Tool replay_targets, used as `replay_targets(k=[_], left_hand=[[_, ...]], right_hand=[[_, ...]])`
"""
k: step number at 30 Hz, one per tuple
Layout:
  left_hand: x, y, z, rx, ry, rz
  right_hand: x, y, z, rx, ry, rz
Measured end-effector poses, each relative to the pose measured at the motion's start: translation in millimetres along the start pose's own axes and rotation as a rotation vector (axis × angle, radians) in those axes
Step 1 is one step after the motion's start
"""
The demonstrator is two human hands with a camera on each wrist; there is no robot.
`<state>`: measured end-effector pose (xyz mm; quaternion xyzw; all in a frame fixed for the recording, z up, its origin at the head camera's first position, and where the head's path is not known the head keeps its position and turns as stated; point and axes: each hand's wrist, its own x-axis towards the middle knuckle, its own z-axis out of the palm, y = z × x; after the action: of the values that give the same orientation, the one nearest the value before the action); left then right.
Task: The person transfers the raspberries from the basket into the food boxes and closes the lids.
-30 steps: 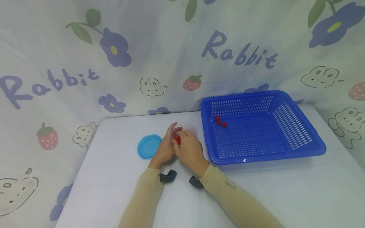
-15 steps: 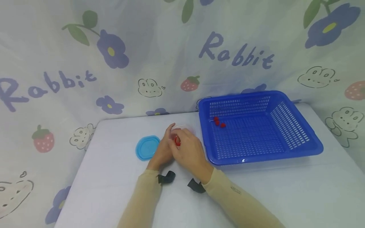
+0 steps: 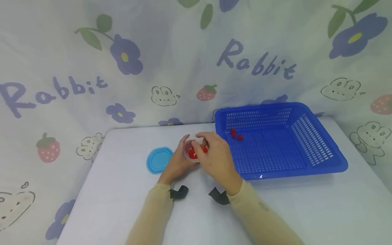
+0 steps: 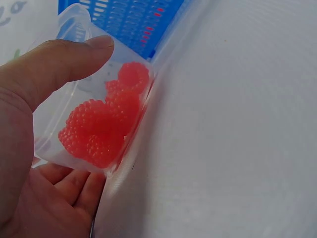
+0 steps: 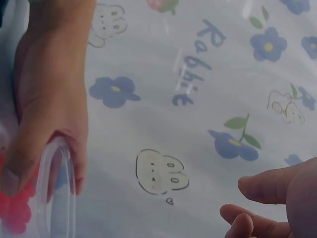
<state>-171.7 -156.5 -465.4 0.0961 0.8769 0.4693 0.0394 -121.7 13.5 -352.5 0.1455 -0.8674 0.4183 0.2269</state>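
My left hand point(image 3: 177, 165) grips a small clear plastic tub point(image 4: 52, 121), its thumb along one side and its fingers round the other. Several red raspberries point(image 4: 99, 129) lie in the tub, gathered at its bottom. In the head view my right hand point(image 3: 218, 158) is over the tub's right side, partly covering the opening. The right wrist view shows that right hand point(image 5: 277, 203) with thumb and fingers apart and nothing between them. The tub's rim point(image 5: 57, 153) and the left hand appear on the left of that view.
A blue lid point(image 3: 159, 160) lies on the white table left of the hands. On the right stands a large blue mesh basket point(image 3: 269, 153), with a few red raspberries point(image 3: 234, 134) in its far left corner. A patterned cloth point(image 3: 183, 61) hangs behind.
My right hand has come up out of the tub and shifted right, its fingers spreading. More of the raspberries in the tub now show. The left hand keeps its hold in nearly the same place.
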Motion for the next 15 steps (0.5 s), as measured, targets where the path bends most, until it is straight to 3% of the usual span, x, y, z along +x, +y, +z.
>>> replay_targets(k=[4,15], left_hand=[[-1.2,0.9,1.7,0.000,-0.003,-0.033],[-1.4,3.2,1.1,-0.047,-0.019,-0.019]], right_hand=[[2.7,5.2,-9.2,0.008,0.007,0.004],[21.9,21.3,-39.3,-0.034,0.047,-0.078]])
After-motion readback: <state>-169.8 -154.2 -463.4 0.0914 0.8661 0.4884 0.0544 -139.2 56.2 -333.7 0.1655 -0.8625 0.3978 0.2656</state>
